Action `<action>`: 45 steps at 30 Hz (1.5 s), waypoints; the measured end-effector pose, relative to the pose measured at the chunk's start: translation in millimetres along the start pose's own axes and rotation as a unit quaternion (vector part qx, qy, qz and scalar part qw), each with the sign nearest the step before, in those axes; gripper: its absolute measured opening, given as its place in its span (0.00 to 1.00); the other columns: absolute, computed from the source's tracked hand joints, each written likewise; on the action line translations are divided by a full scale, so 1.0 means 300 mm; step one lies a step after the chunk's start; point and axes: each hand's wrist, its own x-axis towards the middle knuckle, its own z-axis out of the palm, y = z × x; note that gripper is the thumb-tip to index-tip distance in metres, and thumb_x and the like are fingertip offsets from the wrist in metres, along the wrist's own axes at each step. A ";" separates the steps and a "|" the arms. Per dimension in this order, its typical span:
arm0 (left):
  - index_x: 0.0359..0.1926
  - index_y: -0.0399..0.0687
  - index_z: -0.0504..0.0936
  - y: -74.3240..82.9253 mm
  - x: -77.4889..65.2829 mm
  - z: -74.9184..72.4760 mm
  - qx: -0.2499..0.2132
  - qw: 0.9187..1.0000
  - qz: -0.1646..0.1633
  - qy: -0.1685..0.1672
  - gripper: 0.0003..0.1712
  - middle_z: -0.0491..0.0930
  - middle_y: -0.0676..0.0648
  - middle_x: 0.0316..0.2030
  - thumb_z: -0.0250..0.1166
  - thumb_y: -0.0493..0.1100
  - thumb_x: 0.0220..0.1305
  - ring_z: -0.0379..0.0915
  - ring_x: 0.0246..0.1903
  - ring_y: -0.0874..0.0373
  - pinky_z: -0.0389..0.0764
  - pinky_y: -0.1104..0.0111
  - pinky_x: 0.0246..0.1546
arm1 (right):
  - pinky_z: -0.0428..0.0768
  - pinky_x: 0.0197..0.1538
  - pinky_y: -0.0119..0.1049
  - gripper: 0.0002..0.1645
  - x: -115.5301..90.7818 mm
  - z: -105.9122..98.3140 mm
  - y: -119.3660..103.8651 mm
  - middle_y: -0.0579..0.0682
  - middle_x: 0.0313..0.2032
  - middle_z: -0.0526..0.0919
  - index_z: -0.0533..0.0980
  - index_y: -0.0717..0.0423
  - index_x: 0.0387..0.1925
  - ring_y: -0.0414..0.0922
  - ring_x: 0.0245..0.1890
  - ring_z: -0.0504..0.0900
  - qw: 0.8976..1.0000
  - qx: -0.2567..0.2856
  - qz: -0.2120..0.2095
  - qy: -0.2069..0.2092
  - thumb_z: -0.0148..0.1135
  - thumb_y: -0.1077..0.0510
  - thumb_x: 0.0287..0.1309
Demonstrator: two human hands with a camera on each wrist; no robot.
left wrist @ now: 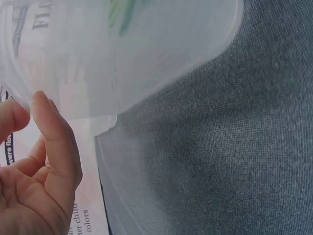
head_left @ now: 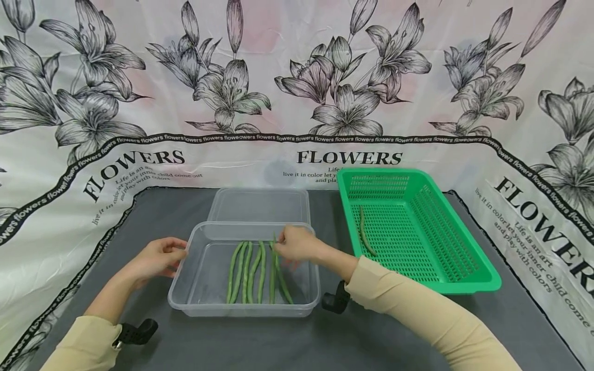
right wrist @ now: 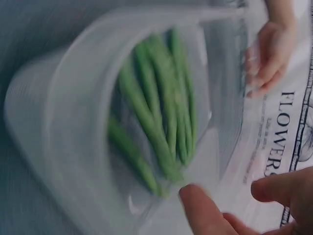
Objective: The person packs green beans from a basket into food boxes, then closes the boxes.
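Several green beans (head_left: 246,273) lie side by side, lengthwise, in a clear plastic container (head_left: 192,304). My right hand (head_left: 297,243) is over the container's right end, by the upper tips of the rightmost beans. In the right wrist view its thumb and forefinger are apart, with nothing between them, and the bean ends (right wrist: 159,188) lie just beyond the fingertips. At the container's left rim is my left hand (head_left: 160,257), thumb and fingertips right at the edge. The left wrist view shows that hand (left wrist: 44,161) with its fingers gently bent beside the translucent wall.
A green plastic basket (head_left: 464,281) with a slatted bottom stands on the right, one bean (head_left: 365,232) along its left side. Behind the container lies a clear lid (head_left: 260,203). Grey cloth (head_left: 195,345) covers the table, and a flower-printed sheet (head_left: 287,103) hangs behind.
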 end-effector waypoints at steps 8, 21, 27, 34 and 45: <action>0.60 0.33 0.64 -0.012 -0.010 -0.008 -0.009 1.000 -0.001 -0.005 0.29 0.75 0.40 0.42 0.55 0.49 0.67 0.74 0.36 0.53 0.80 0.61 0.35 | 0.79 0.28 0.34 0.15 -0.001 -0.120 0.002 0.55 0.43 0.80 0.70 0.58 0.48 0.44 0.22 0.80 0.995 -0.070 -0.008 0.071 0.50 0.53 0.65; 0.60 0.34 0.63 -0.004 0.003 -0.004 -0.002 1.000 -0.005 0.003 0.29 0.75 0.40 0.43 0.55 0.49 0.66 0.73 0.37 0.54 0.80 0.62 0.36 | 0.80 0.35 0.39 0.20 -0.005 -0.446 0.203 0.61 0.42 0.81 0.68 0.61 0.52 0.50 0.30 0.83 0.975 -0.065 0.066 0.204 0.45 0.52 0.66; 0.60 0.34 0.63 -0.006 -0.001 -0.002 -0.001 1.000 -0.006 0.004 0.29 0.75 0.40 0.44 0.55 0.50 0.66 0.73 0.38 0.54 0.80 0.62 0.36 | 0.79 0.36 0.41 0.22 -0.017 -0.474 0.319 0.61 0.42 0.79 0.68 0.64 0.54 0.50 0.28 0.83 0.974 -0.089 0.098 0.184 0.45 0.52 0.66; 0.61 0.34 0.63 -0.012 -0.003 -0.001 -0.002 1.000 -0.007 0.001 0.30 0.74 0.39 0.44 0.55 0.50 0.66 0.73 0.38 0.54 0.80 0.62 0.36 | 0.81 0.35 0.42 0.25 -0.028 -0.474 0.407 0.59 0.31 0.77 0.66 0.69 0.55 0.56 0.33 0.83 0.975 -0.103 0.132 0.148 0.45 0.53 0.66; 0.60 0.34 0.63 -0.004 -0.001 -0.005 -0.002 1.000 -0.006 -0.003 0.29 0.75 0.39 0.43 0.55 0.49 0.66 0.73 0.37 0.53 0.80 0.61 0.36 | 0.82 0.35 0.40 0.24 -0.038 -0.448 0.520 0.68 0.44 0.74 0.67 0.73 0.54 0.55 0.38 0.80 0.980 -0.068 0.172 0.076 0.44 0.55 0.68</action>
